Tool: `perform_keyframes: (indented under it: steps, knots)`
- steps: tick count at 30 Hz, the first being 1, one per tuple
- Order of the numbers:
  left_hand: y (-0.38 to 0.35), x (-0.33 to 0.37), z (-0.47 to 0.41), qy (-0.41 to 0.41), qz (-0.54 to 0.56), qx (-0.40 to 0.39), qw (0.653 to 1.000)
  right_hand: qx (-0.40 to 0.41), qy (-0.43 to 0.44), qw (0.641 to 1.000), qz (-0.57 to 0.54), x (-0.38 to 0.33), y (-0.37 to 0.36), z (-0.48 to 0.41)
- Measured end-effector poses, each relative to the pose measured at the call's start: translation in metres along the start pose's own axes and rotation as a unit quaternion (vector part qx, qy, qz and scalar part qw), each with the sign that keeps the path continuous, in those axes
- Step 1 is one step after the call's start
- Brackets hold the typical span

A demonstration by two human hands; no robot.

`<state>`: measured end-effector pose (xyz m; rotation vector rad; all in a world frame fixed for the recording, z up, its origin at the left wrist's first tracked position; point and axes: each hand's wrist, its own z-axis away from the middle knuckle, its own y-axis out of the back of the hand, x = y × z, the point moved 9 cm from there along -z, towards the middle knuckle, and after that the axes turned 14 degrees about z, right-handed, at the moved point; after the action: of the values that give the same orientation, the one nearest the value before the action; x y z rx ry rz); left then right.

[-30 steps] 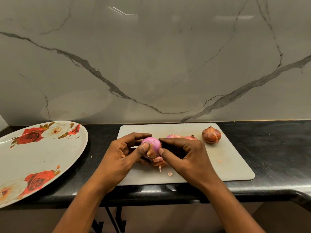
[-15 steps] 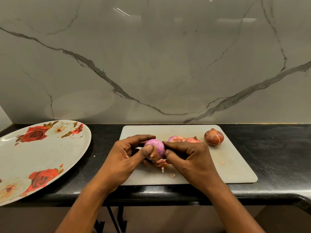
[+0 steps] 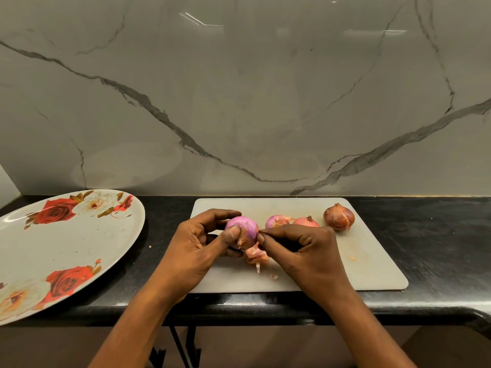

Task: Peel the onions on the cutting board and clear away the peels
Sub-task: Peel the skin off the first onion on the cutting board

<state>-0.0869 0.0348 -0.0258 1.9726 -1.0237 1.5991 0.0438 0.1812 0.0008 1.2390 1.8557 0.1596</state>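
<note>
Left hand [image 3: 196, 248] is curled round the purple onion [image 3: 243, 229], thumb on its front, while the right hand [image 3: 305, 251] pinches the skin at its side. Peels [image 3: 256, 257] sit right underneath on the cutting board [image 3: 372, 261] — three more onions [image 3: 338, 217] behind, flowery plate [image 3: 66, 235] off left.

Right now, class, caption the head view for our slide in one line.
Left hand holds a part-peeled onion over the cutting board while right hand pinches its skin.
</note>
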Motion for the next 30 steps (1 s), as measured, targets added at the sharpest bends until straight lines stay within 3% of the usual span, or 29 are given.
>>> perform_keyframes:
  steps: [7, 18, 27, 30]
  knots:
    - [-0.002, -0.001, -0.001, 0.002, -0.004, -0.005, 1.0, 0.021, 0.016, 0.998, 0.048, -0.002, 0.002, -0.001]
    - [0.001, -0.004, 0.0, 0.024, 0.062, -0.026, 0.997, 0.036, -0.106, 0.994, 0.008, 0.025, 0.005, 0.0]
    - [-0.002, -0.001, 0.001, 0.04, 0.088, -0.027, 0.995, 0.032, -0.103, 0.994, 0.027, 0.021, 0.005, 0.0]
    - [-0.003, 0.001, 0.003, 0.027, 0.052, -0.029, 0.998, 0.035, -0.103, 0.994, 0.03, 0.021, 0.006, 0.0]
